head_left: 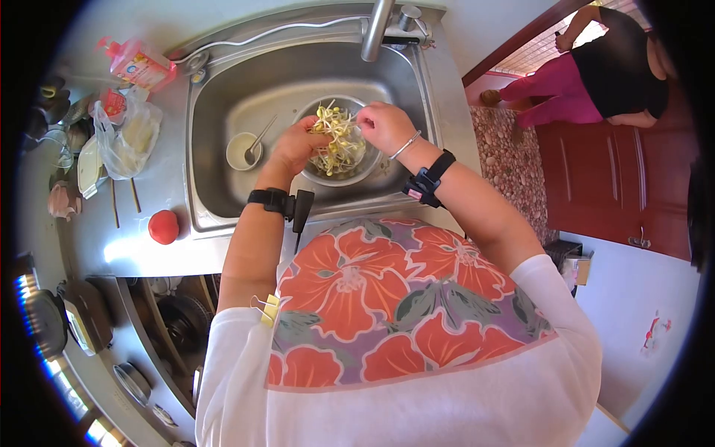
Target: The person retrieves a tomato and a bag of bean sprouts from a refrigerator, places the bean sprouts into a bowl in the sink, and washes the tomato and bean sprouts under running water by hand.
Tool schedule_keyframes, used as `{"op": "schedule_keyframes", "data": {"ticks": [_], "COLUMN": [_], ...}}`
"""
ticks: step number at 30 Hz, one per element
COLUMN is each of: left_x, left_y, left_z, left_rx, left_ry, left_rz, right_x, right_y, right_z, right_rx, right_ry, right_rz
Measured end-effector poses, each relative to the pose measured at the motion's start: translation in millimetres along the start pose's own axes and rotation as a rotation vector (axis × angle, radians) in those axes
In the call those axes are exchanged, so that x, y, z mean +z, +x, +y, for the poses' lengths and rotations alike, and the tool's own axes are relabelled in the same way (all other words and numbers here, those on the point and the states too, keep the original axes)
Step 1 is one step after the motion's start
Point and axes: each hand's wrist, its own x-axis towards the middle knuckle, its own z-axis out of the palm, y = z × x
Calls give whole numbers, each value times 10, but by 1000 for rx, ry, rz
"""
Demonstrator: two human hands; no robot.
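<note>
Bean sprouts (337, 141) with yellow heads and pale stems lie heaped in a round metal bowl (339, 181) inside the steel sink (223, 97). My left hand (299, 143) is at the left side of the heap, its fingers curled round some of the sprouts. At the heap's right, my right hand (382, 128) is closed in a pinch over the bowl's edge; what its fingertips hold is too small to make out. A small white bowl (240, 151) with a metal spoon (252, 153) stands in the sink, left of my left hand.
The faucet (377, 33) hangs over the sink's back edge. On the left counter are a tomato (164, 226), chopsticks (135, 195), a plastic bag (128, 138) and a pink pump bottle (139, 65). Another person (588, 74) stands by the doorway at the upper right.
</note>
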Motion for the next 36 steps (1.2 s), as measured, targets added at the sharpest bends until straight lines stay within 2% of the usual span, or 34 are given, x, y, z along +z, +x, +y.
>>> {"op": "schedule_keyframes", "data": {"ticks": [6,12,15,18,21,25,31,34,36], "left_x": [5,12,-27,-58,-49,-69,17,8,1], "left_y": [-30,-68,-55,-36,-20,41,31,49,38], "left_z": [-27,-23,-37,-37,-41,-64,-26,-42,-39], "left_rx": [6,-16,-10,-22,-20,-23,-28,-22,-40], "left_ry": [-26,-61,-10,-40,-38,-22,1,-1,14], "left_rz": [-18,0,20,28,78,111,124,124,125], "right_x": [29,145,234,43,30,81,265,278,260], "right_y": [33,99,101,64,23,-33,-27,-10,3], "right_z": [-18,80,212,4,-58,-237,-245,-183,-150], "right_rx": [117,600,608,648,572,192,172,336,432], "right_ry": [86,499,440,433,519,137,58,309,348], "right_rz": [21,43,113,-38,-145,-59,-31,-72,-135]}}
